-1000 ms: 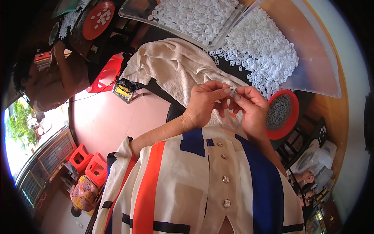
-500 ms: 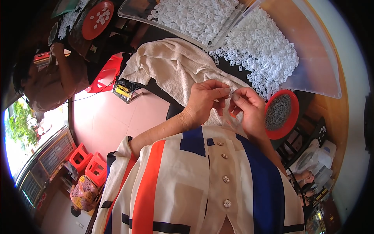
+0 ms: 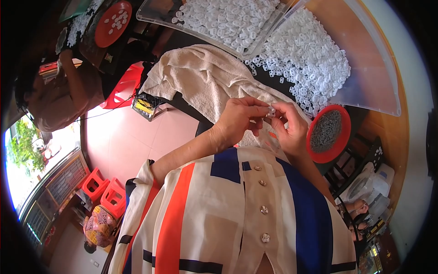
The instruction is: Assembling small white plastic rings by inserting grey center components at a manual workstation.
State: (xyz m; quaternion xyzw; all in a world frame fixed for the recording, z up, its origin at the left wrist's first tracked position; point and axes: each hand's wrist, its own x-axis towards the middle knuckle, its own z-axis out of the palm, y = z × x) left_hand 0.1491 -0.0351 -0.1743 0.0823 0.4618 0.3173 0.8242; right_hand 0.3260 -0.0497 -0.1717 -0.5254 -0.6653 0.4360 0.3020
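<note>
Above my lap, my left hand (image 3: 241, 119) and my right hand (image 3: 291, 127) meet fingertip to fingertip. Pinched between them is a small white plastic piece (image 3: 271, 111), partly covered by the fingers. It resembles the flat, holed pieces in the pile (image 3: 315, 64) beyond my right hand. Just right of that hand stands a red bowl (image 3: 343, 142) full of small grey metal parts (image 3: 326, 131). Under and behind my hands lies a crumpled beige towel (image 3: 196, 68).
A clear plastic tray (image 3: 157, 18) of white rounded pieces stands at the far side, beside a second clear tray (image 3: 365, 86). To the left, another person (image 3: 68, 100) sits by a red dish (image 3: 107, 34). Red stools (image 3: 113, 198) stand on the pink tiled floor (image 3: 123, 141).
My right hand's fingers have shifted up and closed against the left fingertips. The white piece now shows more clearly between them. The surroundings look the same.
</note>
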